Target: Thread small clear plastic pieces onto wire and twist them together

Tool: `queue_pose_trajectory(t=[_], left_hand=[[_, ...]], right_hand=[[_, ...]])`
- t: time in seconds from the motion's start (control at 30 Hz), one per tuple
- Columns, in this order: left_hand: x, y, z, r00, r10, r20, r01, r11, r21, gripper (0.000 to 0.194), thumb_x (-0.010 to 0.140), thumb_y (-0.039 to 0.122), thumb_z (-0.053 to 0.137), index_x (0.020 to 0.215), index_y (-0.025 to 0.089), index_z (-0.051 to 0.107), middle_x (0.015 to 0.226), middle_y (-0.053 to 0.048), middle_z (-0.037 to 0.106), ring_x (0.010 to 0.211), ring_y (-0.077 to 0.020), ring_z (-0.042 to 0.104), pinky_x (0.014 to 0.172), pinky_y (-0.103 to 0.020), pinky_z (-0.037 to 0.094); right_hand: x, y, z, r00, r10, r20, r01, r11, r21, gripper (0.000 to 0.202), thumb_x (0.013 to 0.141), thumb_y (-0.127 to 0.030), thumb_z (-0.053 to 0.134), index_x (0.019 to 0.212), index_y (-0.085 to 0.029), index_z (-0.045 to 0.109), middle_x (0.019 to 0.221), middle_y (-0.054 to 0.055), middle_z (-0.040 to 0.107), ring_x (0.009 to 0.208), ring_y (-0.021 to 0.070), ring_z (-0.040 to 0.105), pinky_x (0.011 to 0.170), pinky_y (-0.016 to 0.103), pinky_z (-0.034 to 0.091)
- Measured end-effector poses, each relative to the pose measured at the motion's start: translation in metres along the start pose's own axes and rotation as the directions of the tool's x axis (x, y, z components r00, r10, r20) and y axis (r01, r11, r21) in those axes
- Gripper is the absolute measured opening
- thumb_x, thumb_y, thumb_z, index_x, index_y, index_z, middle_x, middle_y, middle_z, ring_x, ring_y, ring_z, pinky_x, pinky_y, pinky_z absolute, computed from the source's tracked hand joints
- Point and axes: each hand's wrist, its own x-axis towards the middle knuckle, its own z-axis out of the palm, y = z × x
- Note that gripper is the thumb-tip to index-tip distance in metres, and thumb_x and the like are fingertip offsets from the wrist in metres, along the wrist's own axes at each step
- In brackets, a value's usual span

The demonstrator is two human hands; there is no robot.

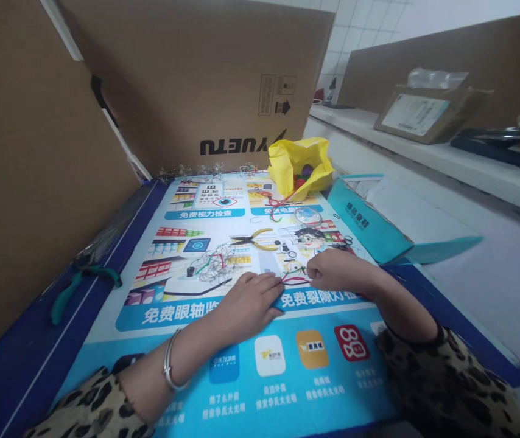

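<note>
My left hand point(253, 304) lies flat on the printed sheet, palm down, its fingertips at one end of a thin red cord point(296, 280). Closed in a pinch, my right hand point(337, 271) is at the cord's other end; the fingertips are partly hidden. A bit of green cord point(290, 273) shows between the hands. To the left sits a tangle of thin wire shapes point(218, 264) with red and green strands. Pliers with yellow handles point(264, 239) lie beyond my hands, and a round clear coil point(308, 215) is farther back.
A yellow bag point(282, 167) with coloured balls stands at the back, red cord trailing out. More wire pieces point(205, 172) line the rear edge. Teal-handled pliers point(66, 295) lie at left. A turquoise box point(365, 222) is at right. Large cardboard point(173, 79) rises behind.
</note>
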Motion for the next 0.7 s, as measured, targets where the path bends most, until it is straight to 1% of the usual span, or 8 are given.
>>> queue_pose_trajectory(t=[0.07,0.13,0.23,0.37,0.47,0.6,0.67,0.7], left_hand=[[0.0,0.0,0.0,1.0,0.002,0.002,-0.002,1.0,0.004,0.046,0.089,0.042,0.043,0.13,0.022,0.039,0.135,-0.004,0.046,0.127,-0.0209,0.037,0.098,-0.038,0.03],[0.0,0.0,0.0,1.0,0.003,0.003,-0.003,1.0,0.008,0.045,0.089,0.042,0.043,0.13,0.023,0.04,0.135,-0.004,0.046,0.127,-0.0205,0.037,0.098,-0.038,0.03],[0.0,0.001,0.0,1.0,0.003,-0.002,-0.003,1.0,0.012,0.045,0.089,0.041,0.042,0.13,0.022,0.04,0.135,-0.004,0.046,0.127,-0.0207,0.037,0.099,-0.038,0.03],[0.0,0.0,0.001,1.0,0.003,0.0,-0.003,1.0,0.019,0.045,0.09,0.041,0.04,0.13,0.021,0.04,0.135,-0.005,0.047,0.127,-0.0211,0.037,0.098,-0.039,0.03],[0.0,0.0,0.001,1.0,0.01,-0.003,-0.01,1.0,0.026,0.045,0.09,0.041,0.04,0.13,0.02,0.04,0.135,-0.005,0.047,0.127,-0.0208,0.037,0.097,-0.039,0.031],[0.0,0.0,0.001,1.0,0.015,-0.017,-0.015,0.999,0.03,0.045,0.089,0.041,0.042,0.129,0.019,0.042,0.132,-0.007,0.049,0.125,-0.0214,0.039,0.097,-0.039,0.032],[0.001,0.0,0.002,1.0,0.017,-0.017,-0.016,0.999,0.033,0.045,0.089,0.041,0.042,0.129,0.019,0.042,0.132,-0.007,0.049,0.125,-0.0218,0.039,0.097,-0.039,0.032],[0.001,0.0,0.002,1.0,0.018,-0.015,-0.018,0.999,0.036,0.046,0.089,0.041,0.042,0.129,0.019,0.041,0.132,-0.008,0.049,0.125,-0.0219,0.039,0.097,-0.039,0.032]], right_hand=[[-0.002,-0.006,0.006,0.998,0.054,0.009,-0.053,0.992,-0.113,0.02,0.072,-0.019,0.049,0.076,-0.015,0.068,0.077,0.01,0.069,0.07,0.0231,0.063,0.056,0.027,0.038],[-0.002,-0.01,0.012,0.996,0.085,0.008,-0.082,0.983,-0.165,0.023,0.074,-0.016,0.046,0.083,-0.014,0.067,0.083,0.013,0.07,0.074,0.0246,0.064,0.058,0.028,0.04],[0.0,-0.011,0.015,0.994,0.107,-0.009,-0.107,0.974,-0.199,0.025,0.075,-0.013,0.043,0.085,-0.013,0.067,0.085,0.014,0.069,0.076,0.0246,0.064,0.061,0.029,0.041],[0.0,-0.002,0.011,0.986,0.152,-0.075,-0.164,0.964,-0.207,0.024,0.073,-0.015,0.044,0.082,-0.013,0.066,0.083,0.015,0.069,0.075,0.025,0.063,0.059,0.028,0.038],[-0.004,0.006,0.005,0.964,0.198,-0.18,-0.223,0.965,-0.136,0.017,0.07,-0.02,0.047,0.073,-0.015,0.063,0.075,0.011,0.068,0.067,0.0217,0.061,0.052,0.026,0.033],[-0.013,0.016,-0.002,0.922,0.225,-0.314,-0.218,0.974,0.058,0.008,0.066,-0.021,0.049,0.063,-0.019,0.056,0.062,0.002,0.063,0.058,0.0154,0.055,0.049,0.023,0.03],[-0.018,0.022,-0.006,0.884,0.277,-0.377,-0.22,0.957,0.188,0.007,0.065,-0.021,0.05,0.061,-0.02,0.055,0.059,0.0,0.061,0.056,0.0134,0.053,0.049,0.022,0.032],[-0.02,0.025,-0.008,0.857,0.318,-0.406,-0.223,0.938,0.264,0.007,0.065,-0.022,0.05,0.061,-0.019,0.056,0.059,-0.001,0.06,0.055,0.0128,0.053,0.049,0.021,0.033]])
